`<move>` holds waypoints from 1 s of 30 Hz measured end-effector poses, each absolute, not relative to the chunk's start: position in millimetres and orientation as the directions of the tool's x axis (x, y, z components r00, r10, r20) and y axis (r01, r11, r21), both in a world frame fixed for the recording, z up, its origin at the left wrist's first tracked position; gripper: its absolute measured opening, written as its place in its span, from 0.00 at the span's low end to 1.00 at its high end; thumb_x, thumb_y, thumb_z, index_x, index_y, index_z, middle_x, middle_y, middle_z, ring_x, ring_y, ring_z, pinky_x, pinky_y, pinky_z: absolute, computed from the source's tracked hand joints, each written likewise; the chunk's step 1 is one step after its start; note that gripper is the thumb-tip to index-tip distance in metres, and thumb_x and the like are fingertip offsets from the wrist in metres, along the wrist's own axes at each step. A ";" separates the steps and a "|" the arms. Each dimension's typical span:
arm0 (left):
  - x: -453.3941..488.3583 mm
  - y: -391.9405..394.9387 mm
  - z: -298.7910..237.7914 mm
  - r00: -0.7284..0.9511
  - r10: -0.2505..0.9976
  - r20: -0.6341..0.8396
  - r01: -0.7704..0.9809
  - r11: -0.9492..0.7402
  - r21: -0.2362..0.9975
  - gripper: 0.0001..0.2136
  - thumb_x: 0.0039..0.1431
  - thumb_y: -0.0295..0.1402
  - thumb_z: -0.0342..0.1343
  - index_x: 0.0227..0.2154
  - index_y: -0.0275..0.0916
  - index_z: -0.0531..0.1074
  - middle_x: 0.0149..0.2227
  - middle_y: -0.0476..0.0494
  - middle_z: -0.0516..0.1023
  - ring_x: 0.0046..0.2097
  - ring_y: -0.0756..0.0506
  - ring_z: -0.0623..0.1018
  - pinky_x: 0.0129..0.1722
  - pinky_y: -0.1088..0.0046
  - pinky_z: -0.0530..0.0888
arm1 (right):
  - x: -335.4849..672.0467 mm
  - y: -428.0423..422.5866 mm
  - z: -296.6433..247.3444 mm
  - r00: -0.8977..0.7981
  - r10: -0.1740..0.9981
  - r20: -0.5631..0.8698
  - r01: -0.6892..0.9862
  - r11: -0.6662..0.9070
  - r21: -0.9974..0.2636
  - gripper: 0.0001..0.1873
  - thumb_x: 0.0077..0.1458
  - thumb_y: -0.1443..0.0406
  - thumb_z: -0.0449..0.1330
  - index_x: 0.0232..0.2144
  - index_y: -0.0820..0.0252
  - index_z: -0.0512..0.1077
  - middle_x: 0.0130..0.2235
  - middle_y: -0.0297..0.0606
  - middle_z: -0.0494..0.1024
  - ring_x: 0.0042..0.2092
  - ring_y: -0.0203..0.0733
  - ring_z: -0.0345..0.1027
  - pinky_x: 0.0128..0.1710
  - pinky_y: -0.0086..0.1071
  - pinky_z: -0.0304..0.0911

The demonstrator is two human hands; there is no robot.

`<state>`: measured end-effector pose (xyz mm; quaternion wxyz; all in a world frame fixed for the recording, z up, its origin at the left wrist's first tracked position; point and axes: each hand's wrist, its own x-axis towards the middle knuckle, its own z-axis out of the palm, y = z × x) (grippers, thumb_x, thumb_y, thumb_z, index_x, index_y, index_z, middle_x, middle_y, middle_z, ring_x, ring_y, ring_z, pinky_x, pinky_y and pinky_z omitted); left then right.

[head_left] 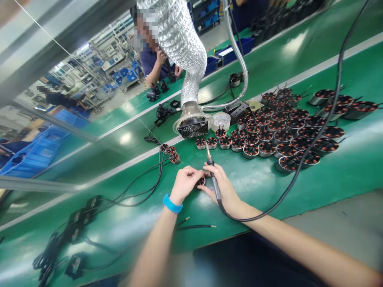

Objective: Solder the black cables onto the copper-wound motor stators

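Observation:
My left hand (pixel 186 182), with a blue wristband, is closed around a small round motor stator (pixel 201 182) resting on the green belt (pixel 263 187). My right hand (pixel 221 185) touches the same stator and grips a soldering iron (pixel 212 169) like a pen, its tip pointing up and away. The iron's black cable (pixel 302 159) loops off to the upper right.
Several copper-wound stators (pixel 278 133) lie in rows to the right, three more (pixel 171 152) to the left. A fume extractor fan (pixel 192 126) on a silver hose sits just beyond my hands. Black cables (pixel 137 187) trail left. A person works across the line.

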<state>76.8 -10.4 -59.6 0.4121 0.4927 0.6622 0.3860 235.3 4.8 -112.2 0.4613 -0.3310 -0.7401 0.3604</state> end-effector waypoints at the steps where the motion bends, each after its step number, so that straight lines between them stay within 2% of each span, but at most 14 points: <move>1: 80.1 -9.3 -58.7 -0.198 0.965 -0.170 0.380 0.235 0.895 0.15 0.52 0.44 0.64 0.22 0.36 0.77 0.28 0.46 0.72 0.30 0.49 0.70 0.32 0.72 0.66 | 236.0 4.3 -112.5 -0.340 0.831 0.441 0.165 0.514 -0.842 0.32 0.56 0.65 0.67 0.59 0.48 0.58 0.59 0.47 0.62 0.58 0.55 0.68 0.58 0.53 0.69; 5: 90.3 -6.4 -56.9 -0.282 0.947 -0.157 0.511 0.287 0.811 0.20 0.49 0.48 0.65 0.17 0.37 0.71 0.24 0.51 0.66 0.27 0.51 0.65 0.28 0.72 0.61 | 237.9 1.5 -114.2 -0.291 0.832 0.472 0.176 0.531 -0.829 0.32 0.56 0.67 0.65 0.59 0.47 0.58 0.56 0.47 0.62 0.58 0.56 0.67 0.58 0.55 0.69; 10: 94.9 -3.5 -58.1 -0.285 0.944 -0.168 0.552 0.305 0.776 0.17 0.49 0.42 0.64 0.15 0.38 0.68 0.24 0.51 0.65 0.27 0.50 0.67 0.29 0.72 0.61 | 236.0 -2.0 -117.3 -0.288 0.783 0.551 0.186 0.610 -0.770 0.31 0.59 0.70 0.60 0.61 0.45 0.56 0.56 0.48 0.62 0.60 0.57 0.65 0.57 0.56 0.70; 14: 86.4 -5.8 -51.6 -0.195 0.955 -0.225 0.452 0.291 0.843 0.12 0.51 0.37 0.62 0.18 0.37 0.74 0.27 0.48 0.70 0.31 0.49 0.71 0.32 0.71 0.66 | 235.0 -2.1 -117.9 -0.279 0.787 0.550 0.176 0.605 -0.777 0.31 0.59 0.69 0.60 0.61 0.44 0.57 0.56 0.48 0.62 0.58 0.58 0.68 0.56 0.56 0.72; 18: 74.0 -7.9 -51.1 -0.044 0.969 -0.243 0.303 0.245 0.921 0.08 0.52 0.37 0.64 0.25 0.37 0.81 0.32 0.45 0.74 0.35 0.47 0.75 0.40 0.69 0.71 | 234.0 0.4 -117.1 -0.293 0.815 0.500 0.116 0.549 -0.828 0.28 0.60 0.68 0.61 0.59 0.45 0.59 0.57 0.46 0.62 0.48 0.52 0.76 0.52 0.51 0.76; 23: 66.1 -7.2 -53.7 -0.049 0.964 -0.262 0.229 0.266 0.937 0.10 0.51 0.40 0.67 0.28 0.36 0.82 0.33 0.43 0.75 0.37 0.46 0.75 0.42 0.69 0.72 | 233.0 3.7 -117.9 -0.298 0.820 0.489 0.114 0.539 -0.835 0.26 0.60 0.66 0.63 0.58 0.48 0.61 0.57 0.47 0.63 0.47 0.49 0.76 0.52 0.50 0.75; 26: 53.1 -22.0 -37.4 -0.124 0.971 -0.204 0.301 0.232 0.925 0.13 0.54 0.41 0.65 0.36 0.36 0.82 0.38 0.41 0.77 0.36 0.47 0.75 0.39 0.70 0.71 | 234.2 4.2 -116.5 -0.328 0.809 0.487 0.135 0.550 -0.824 0.25 0.59 0.65 0.64 0.57 0.50 0.62 0.56 0.46 0.65 0.48 0.49 0.76 0.55 0.51 0.73; 28: 41.3 -43.0 -23.3 -0.150 0.982 -0.115 0.445 0.171 0.879 0.13 0.58 0.42 0.63 0.38 0.38 0.82 0.37 0.42 0.77 0.34 0.48 0.73 0.36 0.72 0.69 | 234.7 4.8 -115.3 -0.345 0.804 0.484 0.147 0.556 -0.818 0.26 0.58 0.64 0.66 0.56 0.51 0.63 0.56 0.46 0.65 0.49 0.49 0.75 0.56 0.51 0.72; 30: 31.8 -70.8 -14.4 -0.098 0.992 -0.080 0.619 0.124 0.775 0.12 0.59 0.43 0.62 0.36 0.40 0.82 0.33 0.44 0.76 0.33 0.48 0.73 0.35 0.71 0.68 | 234.4 6.0 -114.1 -0.362 0.802 0.476 0.151 0.554 -0.819 0.26 0.58 0.64 0.66 0.56 0.52 0.63 0.57 0.47 0.65 0.49 0.48 0.76 0.55 0.49 0.72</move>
